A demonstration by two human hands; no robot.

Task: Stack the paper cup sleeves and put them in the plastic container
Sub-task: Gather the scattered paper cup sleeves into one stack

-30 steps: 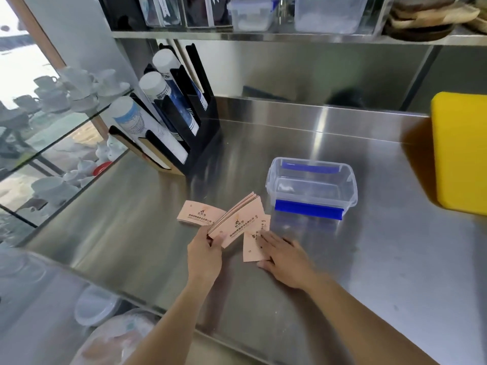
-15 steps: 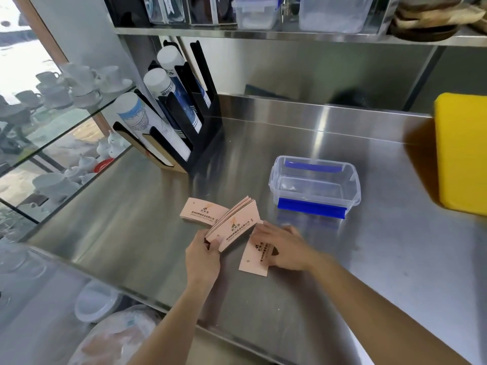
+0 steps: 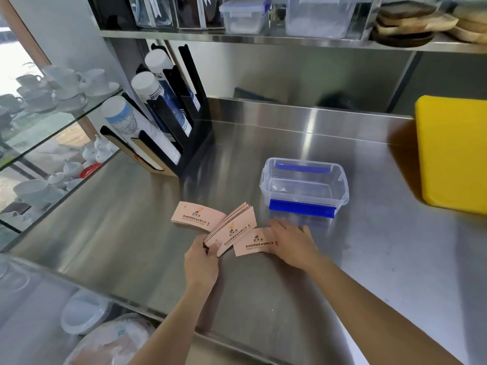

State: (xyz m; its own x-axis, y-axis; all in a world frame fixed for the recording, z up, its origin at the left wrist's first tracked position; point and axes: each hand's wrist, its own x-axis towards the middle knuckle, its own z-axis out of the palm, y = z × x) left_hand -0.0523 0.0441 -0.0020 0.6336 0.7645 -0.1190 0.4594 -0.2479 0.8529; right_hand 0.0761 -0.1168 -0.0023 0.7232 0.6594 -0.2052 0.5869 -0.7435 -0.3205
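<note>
My left hand [image 3: 201,260] grips a tilted stack of pink paper cup sleeves [image 3: 233,227] by its near end. A single pink sleeve [image 3: 196,216] lies flat on the steel counter just left of that stack. Another loose sleeve [image 3: 251,245] lies to the right of the stack, and my right hand [image 3: 291,242] rests flat on its right end with fingers spread. The clear plastic container [image 3: 342,189] with blue clips stands open and holds nothing, just beyond my right hand.
A black cup dispenser [image 3: 168,122] with paper cups stands at the back left. A yellow board [image 3: 453,154] leans at the right. Glass shelves with white crockery [image 3: 58,85] run along the left. An overhead shelf [image 3: 263,40] carries boxes and wooden plates.
My right hand has turned the loose sleeve from upright to lying crosswise and slid it toward the stack. The left hand keeps holding the stack in about the same place.
</note>
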